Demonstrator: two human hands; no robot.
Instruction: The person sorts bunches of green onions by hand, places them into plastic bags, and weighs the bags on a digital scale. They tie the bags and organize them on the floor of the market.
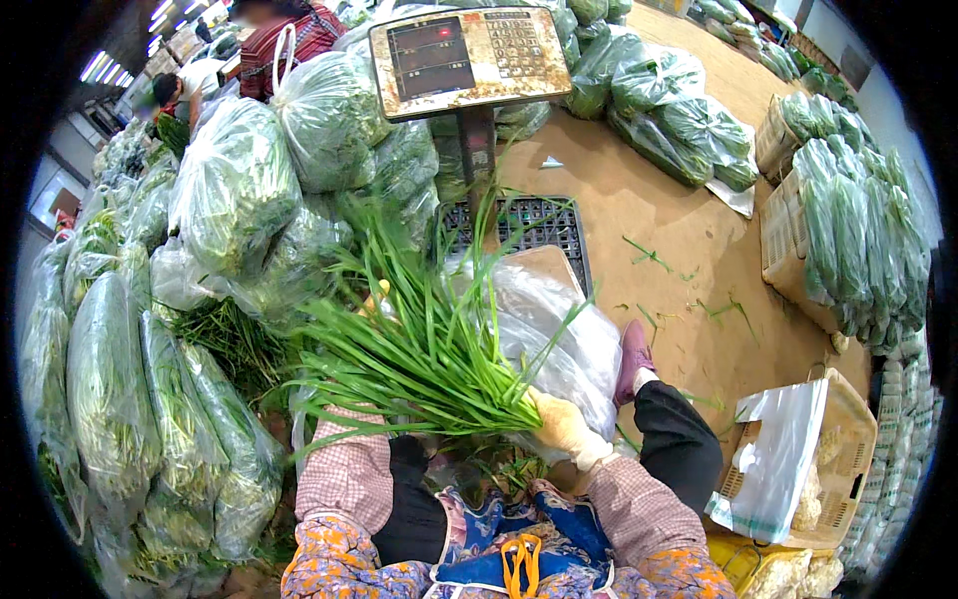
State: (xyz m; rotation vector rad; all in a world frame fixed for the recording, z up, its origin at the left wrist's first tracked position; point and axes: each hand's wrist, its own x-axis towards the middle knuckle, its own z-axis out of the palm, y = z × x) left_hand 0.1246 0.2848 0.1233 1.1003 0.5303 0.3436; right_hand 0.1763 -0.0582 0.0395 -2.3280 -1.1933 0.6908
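Note:
A large bunch of long green chives [419, 344] spreads across the middle, its leaf tips fanning up and to the left. My right hand [566, 427], in a pale yellow glove, is closed around the gathered end of the bunch. Behind the leaves is my left hand [377, 298]; only a bit of yellowish glove shows, so its grip is hidden. Just beyond the right hand lies a clear plastic bag [569, 344], crumpled against the scale's base. Loose green scraps lie below the bunch, between my legs.
A rusty-faced scale display [469, 58] stands on a post over a black grid platform [559, 225]. Bagged greens [235, 185] pile up along the left. Crates with bagged greens [863, 235] and a tan basket [848, 449] stand right. Two people are at the far left.

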